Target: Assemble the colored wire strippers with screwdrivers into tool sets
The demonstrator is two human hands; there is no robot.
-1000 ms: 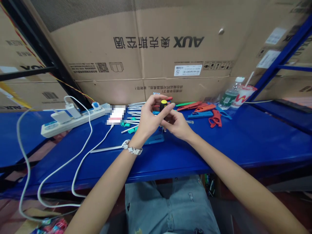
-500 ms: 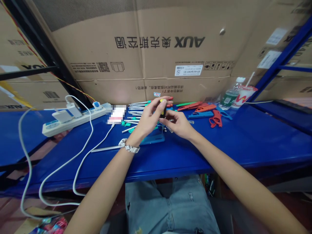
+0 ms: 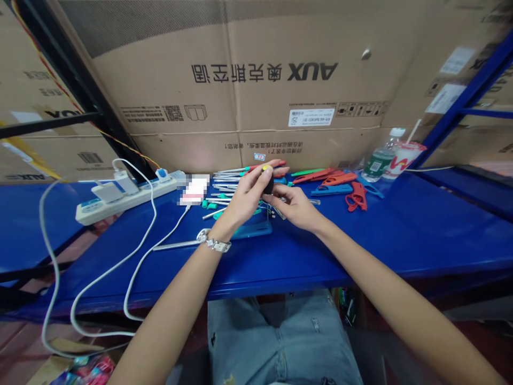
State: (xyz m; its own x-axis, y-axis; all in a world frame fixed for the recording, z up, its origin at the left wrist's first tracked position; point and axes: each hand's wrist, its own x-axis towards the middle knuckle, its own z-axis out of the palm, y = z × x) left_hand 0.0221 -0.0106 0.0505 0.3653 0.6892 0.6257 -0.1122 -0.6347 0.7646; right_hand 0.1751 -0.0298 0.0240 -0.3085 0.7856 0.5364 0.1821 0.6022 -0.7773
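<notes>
Your left hand (image 3: 249, 197) is closed around the black screwdriver (image 3: 269, 186), with the thumb along the handle and the yellow end showing at the top. The screwdriver stands nearly upright, above the table (image 3: 320, 262), in front of your body. Your right hand (image 3: 298, 207) is just beside it, at the lower part of the handle. Its fingers are bent and narrow, but I cannot tell if something is held between the fingertips, because they hide the place.

Under and beside your left hand, a blue plastic part (image 3: 256, 230) lies on the table. Behind your hands there is a group of thin metal rods (image 3: 226, 174), and near their left side lie small green pieces (image 3: 211, 205). One separate metal rod (image 3: 176, 245) reaches toward the silver bracelet (image 3: 218, 245) on your left wrist.

To the right of your hands lie several orange-red plastic parts (image 3: 340, 178) and blue plastic pieces (image 3: 332, 190). Farther right, the bottle with green label (image 3: 377, 163) stands beside the red and white cup (image 3: 401, 159), which has a straw.

On the left side, a white power strip (image 3: 120, 200) carries plugged chargers (image 3: 108, 191). A white cable (image 3: 171, 231) goes to a pixelated flat item (image 3: 195, 190). The cardboard (image 3: 256, 107) stands upright behind everything.
</notes>
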